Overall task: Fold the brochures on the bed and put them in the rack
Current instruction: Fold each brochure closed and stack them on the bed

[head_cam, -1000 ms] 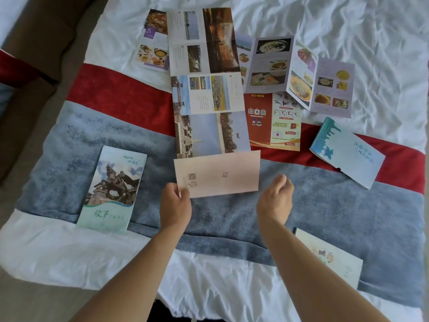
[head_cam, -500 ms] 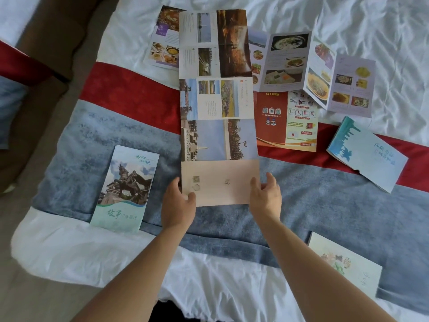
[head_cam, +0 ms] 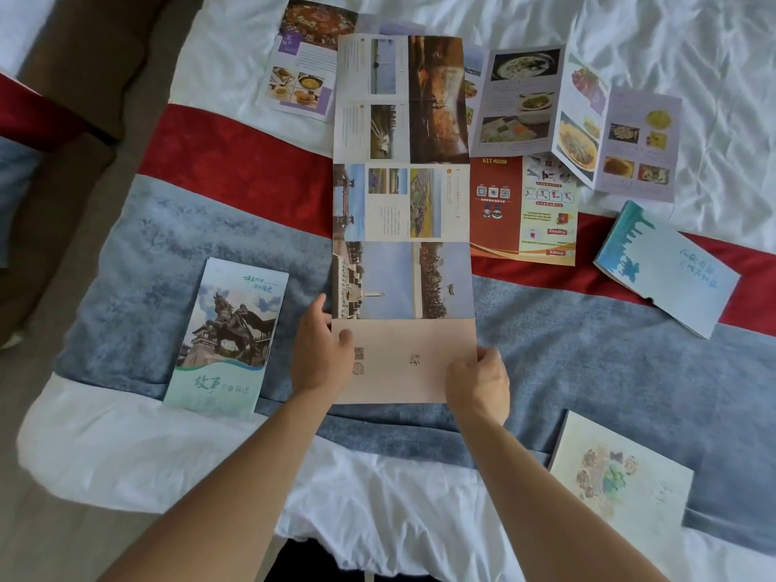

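Observation:
A long unfolded brochure [head_cam: 402, 203] with photo panels lies lengthwise down the middle of the bed, its plain pink end panel nearest me. My left hand [head_cam: 320, 354] grips that panel's left edge, thumb on top. My right hand [head_cam: 478, 384] pinches its lower right corner. An unfolded food brochure [head_cam: 583, 119] lies at the upper right, with a red and yellow one [head_cam: 523, 210] below it. Another food brochure [head_cam: 299, 65] lies at the upper left, partly under the long one. No rack is in view.
A folded brochure with a horse statue [head_cam: 229, 338] lies left of my hands. A light blue folded one [head_cam: 667, 266] lies at the right, a pale one [head_cam: 621, 485] at the lower right. The bed [head_cam: 693, 44] has a grey and red runner [head_cam: 588, 350]. A brown floor [head_cam: 84, 111] runs along the left.
My right hand has come from beside the pink panel onto its lower right corner. My left hand has shifted up along the left edge. The panel lies flatter.

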A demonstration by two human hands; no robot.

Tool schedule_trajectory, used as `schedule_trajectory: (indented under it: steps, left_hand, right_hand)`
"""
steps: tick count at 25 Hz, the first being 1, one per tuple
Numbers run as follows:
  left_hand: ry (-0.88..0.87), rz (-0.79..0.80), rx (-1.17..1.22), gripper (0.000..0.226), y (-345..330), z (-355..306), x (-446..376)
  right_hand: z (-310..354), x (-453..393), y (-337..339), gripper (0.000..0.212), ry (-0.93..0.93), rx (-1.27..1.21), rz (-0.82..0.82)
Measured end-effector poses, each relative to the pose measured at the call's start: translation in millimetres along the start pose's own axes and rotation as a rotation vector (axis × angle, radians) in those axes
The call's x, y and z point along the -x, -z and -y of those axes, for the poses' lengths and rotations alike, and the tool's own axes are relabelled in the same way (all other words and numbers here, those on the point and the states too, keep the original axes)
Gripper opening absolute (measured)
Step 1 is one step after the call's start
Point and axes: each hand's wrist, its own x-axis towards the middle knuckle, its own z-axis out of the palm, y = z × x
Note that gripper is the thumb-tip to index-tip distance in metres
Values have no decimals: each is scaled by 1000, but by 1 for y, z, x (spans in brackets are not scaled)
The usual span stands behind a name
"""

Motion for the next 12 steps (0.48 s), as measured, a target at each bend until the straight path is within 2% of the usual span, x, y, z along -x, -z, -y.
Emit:
schedule_trajectory:
  steps: [4, 7, 9, 12]
  left_hand:
    - [-51, 48, -5, 68, 4, -1, 0]
    - [39, 98, 86, 73, 11, 2, -4]
    - [120, 97, 151, 74, 17, 5, -7]
    - [102, 123, 141, 71, 21, 7, -2]
  right_hand:
    - [18, -9, -3, 41, 28, -179, -42]
    - [25, -22, 0, 26, 0, -246, -18]
    - [28, -24, -1, 26, -50, -289, -11]
    - [25, -22, -2, 36, -161, -420, -36]
